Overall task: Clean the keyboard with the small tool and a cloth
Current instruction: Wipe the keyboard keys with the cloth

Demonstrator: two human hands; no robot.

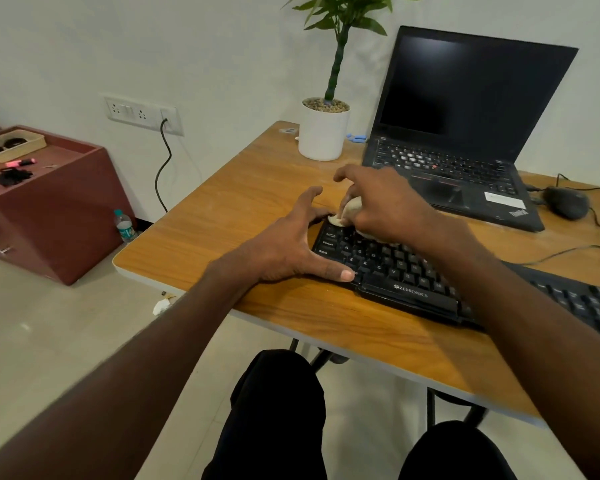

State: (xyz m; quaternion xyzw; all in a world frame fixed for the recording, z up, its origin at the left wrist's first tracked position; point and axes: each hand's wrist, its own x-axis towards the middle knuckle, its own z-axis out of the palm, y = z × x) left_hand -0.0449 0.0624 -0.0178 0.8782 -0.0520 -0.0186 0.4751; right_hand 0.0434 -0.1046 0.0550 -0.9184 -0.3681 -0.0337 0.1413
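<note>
The black keyboard (413, 271) lies on the wooden worktop (257, 188) near its front edge, its long axis running from the worktop's middle toward the right edge, the left end angled away from the person. White lettering on its front lip reads "ZEBRONICS", and key legends such as Z, X, C and V can be read on the bottom letter row.

The left hand (288, 247) rests at the keyboard's left end, fingers spread and fairly straight: the thumb lies along the front left corner of the keys, the other fingers reach round the far left corner. Its grip is open, steadying the board rather than clasping it.

The right hand (385, 202) is over the keyboard's far left rows, fingers curled down around a bunched pale cloth (349, 211), which is pressed on the keys by the top left corner. The small tool cannot be made out.

Behind the keyboard, an open black laptop (465, 133) stands with a dark screen; a "ThinkPad" mark shows at its near right corner. A white potted plant (323, 133) stands at the far left corner, a black mouse (567, 202) toward the right edge.
</note>
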